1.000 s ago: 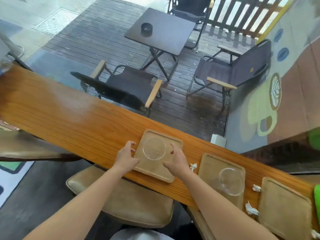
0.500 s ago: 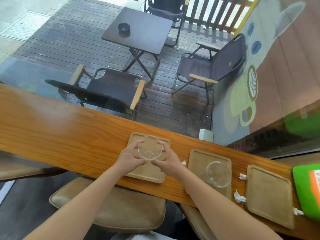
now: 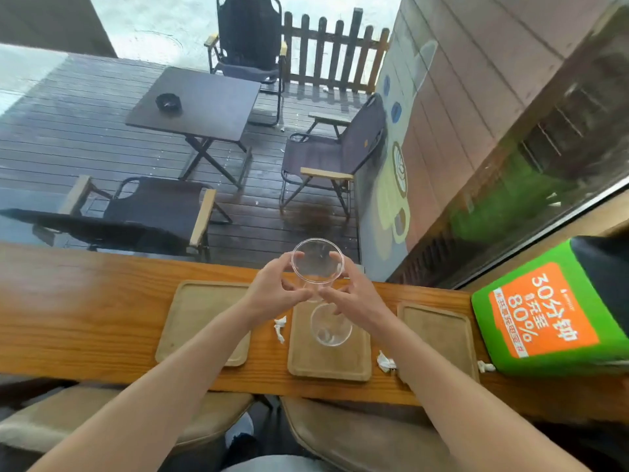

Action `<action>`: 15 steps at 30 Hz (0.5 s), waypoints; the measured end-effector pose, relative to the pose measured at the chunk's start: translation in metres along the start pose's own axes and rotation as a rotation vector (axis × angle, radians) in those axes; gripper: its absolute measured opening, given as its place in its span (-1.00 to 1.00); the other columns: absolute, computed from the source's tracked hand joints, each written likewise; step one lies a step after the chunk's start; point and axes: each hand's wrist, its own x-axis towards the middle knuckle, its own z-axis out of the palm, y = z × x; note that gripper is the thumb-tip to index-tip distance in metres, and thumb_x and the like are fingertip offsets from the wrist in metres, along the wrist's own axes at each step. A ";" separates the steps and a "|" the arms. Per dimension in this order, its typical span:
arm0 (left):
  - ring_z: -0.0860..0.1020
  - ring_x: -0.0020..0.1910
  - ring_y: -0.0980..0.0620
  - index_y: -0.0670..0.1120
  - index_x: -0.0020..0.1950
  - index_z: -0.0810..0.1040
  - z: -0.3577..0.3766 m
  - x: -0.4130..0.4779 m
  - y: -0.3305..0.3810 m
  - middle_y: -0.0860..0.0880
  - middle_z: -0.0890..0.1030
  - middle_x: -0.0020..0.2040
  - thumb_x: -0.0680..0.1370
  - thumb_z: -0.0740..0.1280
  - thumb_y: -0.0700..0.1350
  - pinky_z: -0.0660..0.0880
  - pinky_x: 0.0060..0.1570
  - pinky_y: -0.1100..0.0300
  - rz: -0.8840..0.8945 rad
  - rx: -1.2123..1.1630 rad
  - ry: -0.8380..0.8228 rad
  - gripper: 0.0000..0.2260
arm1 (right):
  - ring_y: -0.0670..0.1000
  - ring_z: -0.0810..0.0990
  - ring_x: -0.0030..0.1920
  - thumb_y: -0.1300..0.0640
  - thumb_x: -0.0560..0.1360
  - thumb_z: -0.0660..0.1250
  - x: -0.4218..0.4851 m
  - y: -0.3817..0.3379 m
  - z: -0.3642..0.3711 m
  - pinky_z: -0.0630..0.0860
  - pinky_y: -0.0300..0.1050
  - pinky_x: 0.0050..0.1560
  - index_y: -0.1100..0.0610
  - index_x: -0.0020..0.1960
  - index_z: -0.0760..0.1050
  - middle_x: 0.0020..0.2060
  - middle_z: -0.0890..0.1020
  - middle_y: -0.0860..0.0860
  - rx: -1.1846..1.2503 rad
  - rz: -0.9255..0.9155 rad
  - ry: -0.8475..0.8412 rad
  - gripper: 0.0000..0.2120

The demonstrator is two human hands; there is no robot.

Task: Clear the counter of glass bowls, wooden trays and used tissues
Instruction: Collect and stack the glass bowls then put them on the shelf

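I hold a clear glass bowl (image 3: 317, 264) in the air with both hands, my left hand (image 3: 272, 291) on its left side and my right hand (image 3: 350, 298) on its right. It hangs above the middle wooden tray (image 3: 328, 361), where a second glass bowl (image 3: 331, 325) stands. A bare wooden tray (image 3: 194, 315) lies to the left and another wooden tray (image 3: 439, 332) to the right. Crumpled used tissues lie between the trays: one tissue (image 3: 279, 328) left of the middle tray, another tissue (image 3: 385, 362) on its right, a third tissue (image 3: 486, 366) by the green box.
The trays sit on a long wooden counter (image 3: 85, 315) against a window. A green and orange box (image 3: 544, 311) stands at the counter's right end. Padded stools (image 3: 340, 434) are under the counter's near edge. Outside are chairs and a dark table.
Both hands closed on the glass bowl on the left tray, lifted it and carried it right, over the middle tray. The view swung to the right as well.
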 end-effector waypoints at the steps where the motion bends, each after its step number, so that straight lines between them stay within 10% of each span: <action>1: 0.68 -0.19 0.06 0.09 0.40 0.39 0.008 0.000 0.005 0.15 0.52 0.10 0.39 0.56 0.01 0.66 -0.18 0.19 0.011 0.004 -0.021 -0.37 | 0.05 0.65 0.01 -0.13 0.40 0.49 -0.006 0.006 -0.008 0.68 -0.12 -0.20 -0.28 0.35 0.26 0.21 0.47 -0.02 0.009 0.001 0.017 -0.38; 9: 0.65 -0.17 0.08 0.05 0.38 0.42 0.051 -0.014 0.004 0.14 0.55 0.07 0.38 0.58 -0.02 0.61 -0.22 0.26 0.056 0.046 -0.124 -0.38 | 0.02 0.69 -0.04 -0.21 0.31 0.48 -0.041 0.058 -0.026 0.69 0.06 -0.07 -0.19 0.45 0.28 0.25 0.49 -0.02 0.048 0.049 0.027 -0.23; 15: 0.53 0.07 0.17 0.18 0.42 0.37 0.067 -0.031 -0.028 0.23 0.54 0.16 0.37 0.53 0.14 0.55 0.05 0.22 0.063 0.218 -0.114 -0.34 | -0.11 0.68 -0.14 -0.05 0.42 0.51 -0.046 0.083 -0.011 0.60 -0.31 -0.21 -0.18 0.51 0.22 0.29 0.43 -0.10 -0.011 0.101 -0.010 -0.25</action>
